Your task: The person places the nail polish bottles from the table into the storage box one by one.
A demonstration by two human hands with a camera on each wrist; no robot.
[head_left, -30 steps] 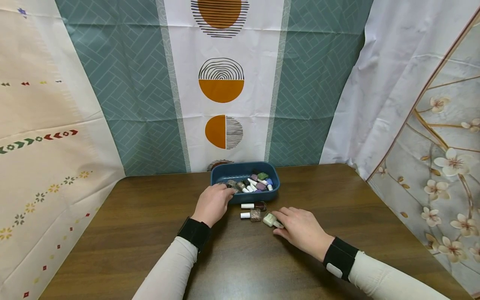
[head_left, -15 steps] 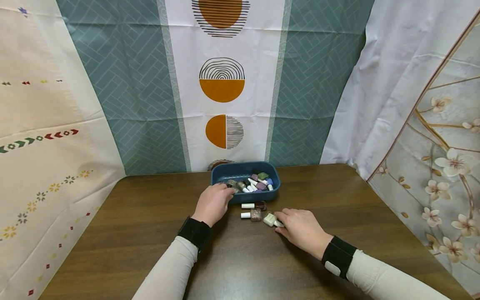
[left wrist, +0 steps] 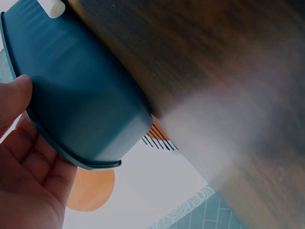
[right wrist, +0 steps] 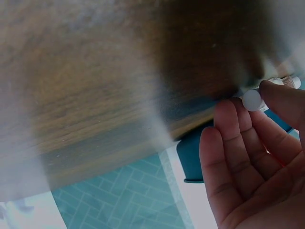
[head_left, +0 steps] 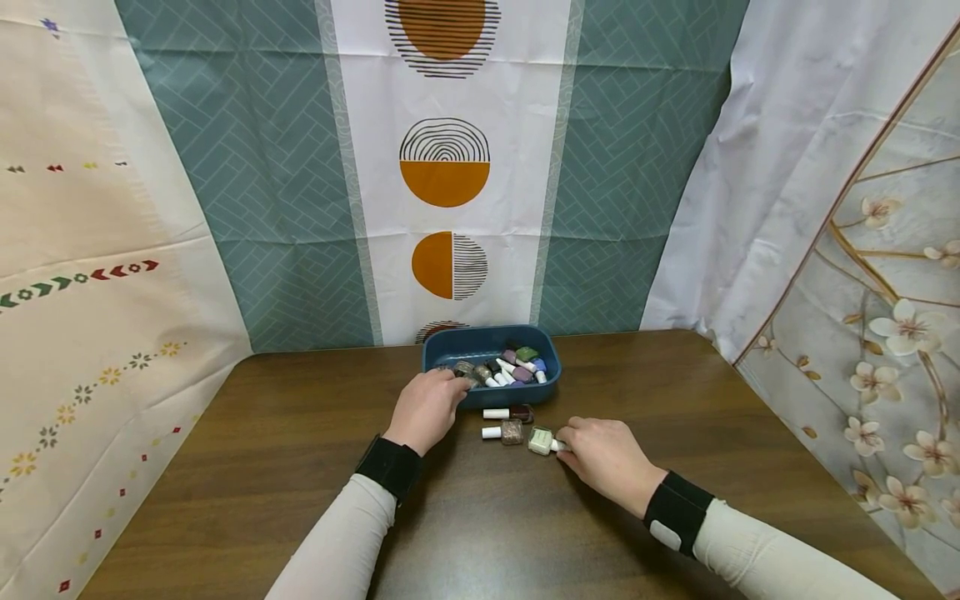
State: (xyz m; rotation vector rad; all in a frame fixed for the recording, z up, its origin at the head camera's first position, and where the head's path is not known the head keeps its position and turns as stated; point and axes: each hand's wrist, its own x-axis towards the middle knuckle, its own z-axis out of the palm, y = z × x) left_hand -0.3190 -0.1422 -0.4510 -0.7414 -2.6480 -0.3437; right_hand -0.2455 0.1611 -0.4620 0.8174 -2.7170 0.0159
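Observation:
At the front left corner of a blue plastic bin (head_left: 498,399), my left hand (head_left: 427,408) grips the rim. In the left wrist view the thumb (left wrist: 16,98) presses the bin's outer wall (left wrist: 90,100) while the other fingers reach over the edge. My right hand (head_left: 603,454) pinches the white cap of a pale green nail polish bottle (head_left: 539,441) lying on the table. Seen from the right wrist, the round cap end (right wrist: 251,100) sits between thumb and fingers. Beside it lie a glittery brown nail polish bottle (head_left: 512,432) and a dark red one (head_left: 521,412), caps to the left.
Several more nail polish bottles (head_left: 517,371) lie jumbled inside the bin, mostly toward its right side. The brown wooden table (head_left: 300,467) ends at a patterned curtain (head_left: 442,275) just behind the bin. Floral fabric hangs on the right side.
The pale green bottle has turned on the table, its cap swinging from the lower right to point nearly straight right. My right hand has shifted slightly right with it. The left hand keeps its place.

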